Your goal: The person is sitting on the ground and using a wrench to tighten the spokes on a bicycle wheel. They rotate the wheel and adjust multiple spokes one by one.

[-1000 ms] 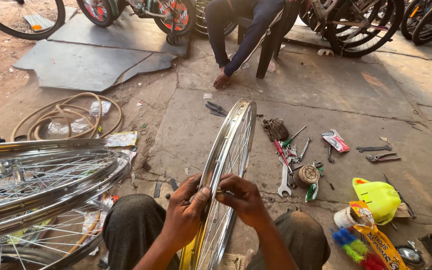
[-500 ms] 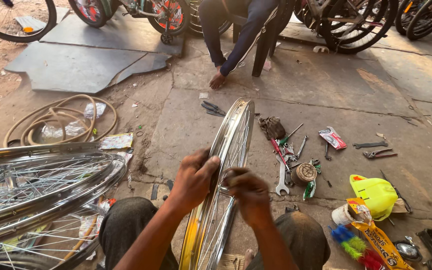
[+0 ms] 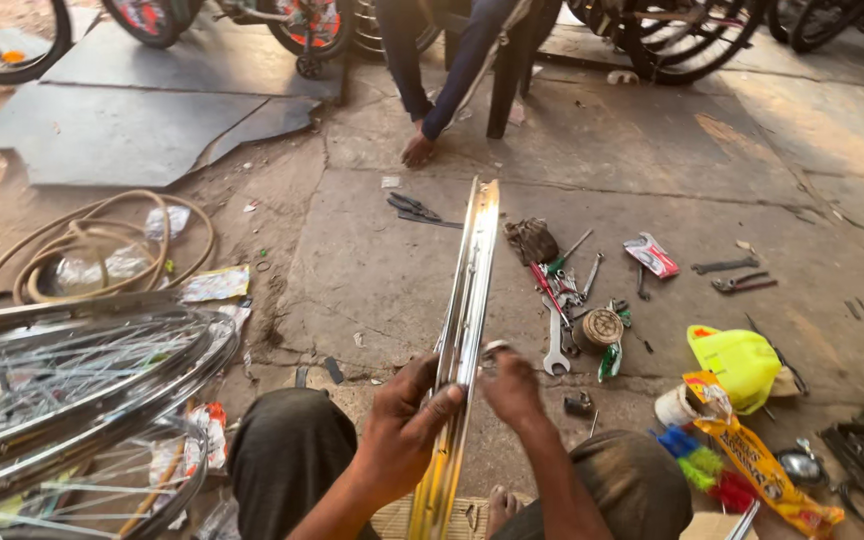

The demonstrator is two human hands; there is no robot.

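A: Where's the rim?

B: Upright on edge between the knees, running away from the person. The left hand has its grip closed around the near part; the right hand pinches a small metal piece at its edge.

A: Risk?

B: The rim could tip right onto the spanner and loose tools — only one hand steadies it.

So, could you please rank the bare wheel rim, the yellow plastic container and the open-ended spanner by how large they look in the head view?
1. Bare wheel rim, largest; it is also nearest the camera.
2. Yellow plastic container.
3. Open-ended spanner, smallest.
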